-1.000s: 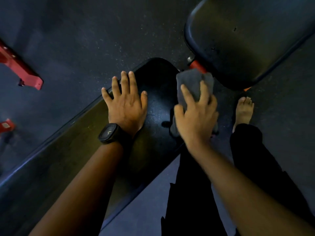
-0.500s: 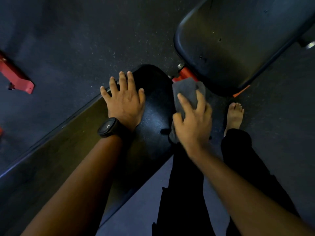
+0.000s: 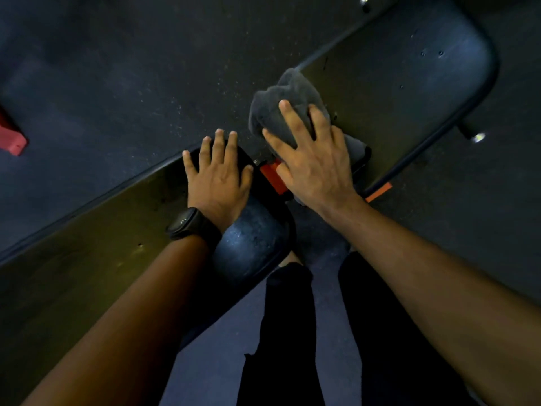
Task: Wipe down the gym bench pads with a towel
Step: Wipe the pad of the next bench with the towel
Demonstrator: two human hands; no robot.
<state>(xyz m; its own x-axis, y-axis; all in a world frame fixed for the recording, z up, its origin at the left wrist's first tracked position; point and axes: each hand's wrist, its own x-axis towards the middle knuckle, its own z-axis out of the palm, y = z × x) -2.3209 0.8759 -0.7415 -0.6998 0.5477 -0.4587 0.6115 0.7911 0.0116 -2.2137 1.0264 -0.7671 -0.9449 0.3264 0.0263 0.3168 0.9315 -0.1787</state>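
While the left hand (image 3: 218, 183) lies flat, fingers spread, on the rounded end of the long bench pad (image 3: 87, 259), the right hand (image 3: 316, 165) presses a bunched grey towel (image 3: 281, 106) onto the near corner of the shorter bench pad (image 3: 409, 83) — its grip open, fingers splayed over the cloth rather than curled round it.

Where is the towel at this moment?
Head view, centre-right: the grey towel is bunched under the right hand on the near end of the right pad, just past the red bracket.
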